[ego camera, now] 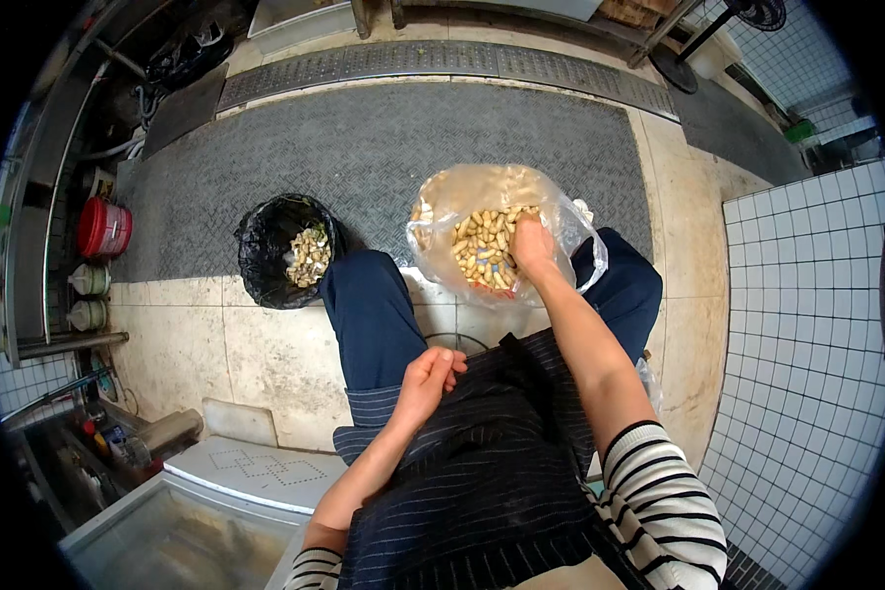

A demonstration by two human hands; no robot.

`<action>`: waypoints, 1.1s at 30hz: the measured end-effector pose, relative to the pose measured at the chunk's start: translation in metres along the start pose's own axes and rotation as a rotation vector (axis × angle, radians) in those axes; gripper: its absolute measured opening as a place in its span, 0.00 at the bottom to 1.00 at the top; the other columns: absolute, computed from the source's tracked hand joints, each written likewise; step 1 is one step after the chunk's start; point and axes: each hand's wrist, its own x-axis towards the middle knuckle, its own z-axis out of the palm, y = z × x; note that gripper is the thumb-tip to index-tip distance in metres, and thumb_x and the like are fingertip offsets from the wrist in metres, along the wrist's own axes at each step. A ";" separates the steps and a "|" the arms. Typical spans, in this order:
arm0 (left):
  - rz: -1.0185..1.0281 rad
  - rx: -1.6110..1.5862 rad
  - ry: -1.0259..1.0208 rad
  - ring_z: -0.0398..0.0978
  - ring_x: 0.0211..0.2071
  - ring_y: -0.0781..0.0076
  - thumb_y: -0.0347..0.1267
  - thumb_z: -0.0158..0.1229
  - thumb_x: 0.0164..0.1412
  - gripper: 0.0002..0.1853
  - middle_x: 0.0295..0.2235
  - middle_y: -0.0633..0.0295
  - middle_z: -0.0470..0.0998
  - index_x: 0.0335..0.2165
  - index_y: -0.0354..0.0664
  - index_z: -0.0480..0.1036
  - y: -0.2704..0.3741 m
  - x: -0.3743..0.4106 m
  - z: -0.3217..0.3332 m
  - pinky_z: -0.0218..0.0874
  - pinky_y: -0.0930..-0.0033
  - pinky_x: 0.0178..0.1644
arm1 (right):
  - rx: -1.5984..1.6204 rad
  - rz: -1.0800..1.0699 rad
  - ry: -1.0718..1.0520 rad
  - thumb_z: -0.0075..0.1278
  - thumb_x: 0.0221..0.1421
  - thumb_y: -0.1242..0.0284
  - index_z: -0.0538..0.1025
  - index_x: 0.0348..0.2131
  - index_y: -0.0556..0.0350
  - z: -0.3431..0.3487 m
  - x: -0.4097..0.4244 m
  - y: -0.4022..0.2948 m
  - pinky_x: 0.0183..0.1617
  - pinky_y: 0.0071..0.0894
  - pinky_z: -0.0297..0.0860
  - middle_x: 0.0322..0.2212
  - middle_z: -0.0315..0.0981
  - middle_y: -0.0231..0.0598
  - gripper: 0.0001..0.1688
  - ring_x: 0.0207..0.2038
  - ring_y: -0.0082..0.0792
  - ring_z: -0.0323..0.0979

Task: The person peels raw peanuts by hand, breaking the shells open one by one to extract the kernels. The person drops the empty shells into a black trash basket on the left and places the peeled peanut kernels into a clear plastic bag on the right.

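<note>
My right hand [533, 242] reaches into a large clear plastic bag [442, 184] of unshelled peanuts [479, 240]; its fingertips are hidden among the nuts, so whether they grip any does not show. The bag stands open on the floor between my knees. Over my lap, in front of the dark striped apron [487, 457], my left hand [434, 372] is held with its fingers curled and thumb on top; whether something small is inside cannot be seen. Beside my left knee stands a bin lined with a black plastic bag [254, 254], holding a heap of pale shells or scraps [310, 257].
A grey textured mat [339, 155] covers the floor ahead, with a metal drain cover [420, 59] beyond. Along the left are a red bucket [105, 227] and a metal-framed counter. A glass-topped case [184, 538] is at lower left; a white tiled wall [804, 295] rises at right.
</note>
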 end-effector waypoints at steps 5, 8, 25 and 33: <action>0.086 0.030 0.042 0.65 0.23 0.86 0.32 0.47 0.61 0.10 0.26 0.65 0.73 0.36 0.37 0.70 0.009 0.015 -0.001 0.59 0.82 0.27 | 0.311 -0.276 0.032 0.47 0.45 0.78 0.70 0.29 0.62 -0.041 -0.045 -0.014 0.34 0.49 0.66 0.28 0.72 0.55 0.08 0.31 0.54 0.71; 0.182 0.033 0.179 0.67 0.25 0.84 0.29 0.50 0.59 0.09 0.26 0.65 0.73 0.38 0.37 0.69 0.017 0.028 0.002 0.61 0.81 0.30 | 0.612 -0.306 -0.158 0.50 0.45 0.79 0.69 0.30 0.61 -0.085 -0.096 -0.041 0.27 0.28 0.64 0.20 0.68 0.39 0.08 0.23 0.27 0.66; 0.169 -0.432 0.041 0.74 0.31 0.74 0.24 0.52 0.57 0.09 0.33 0.56 0.75 0.38 0.32 0.68 0.038 -0.009 0.028 0.68 0.75 0.36 | 1.529 -0.011 -0.463 0.49 0.52 0.78 0.72 0.38 0.64 -0.108 -0.187 -0.065 0.36 0.19 0.66 0.29 0.72 0.35 0.12 0.31 0.21 0.69; 0.247 -0.314 0.092 0.73 0.27 0.77 0.21 0.54 0.54 0.08 0.28 0.59 0.76 0.35 0.32 0.69 0.037 -0.016 0.041 0.66 0.78 0.34 | 1.560 -0.005 -0.375 0.49 0.52 0.77 0.73 0.36 0.64 -0.104 -0.194 -0.060 0.33 0.16 0.63 0.27 0.71 0.33 0.10 0.26 0.17 0.64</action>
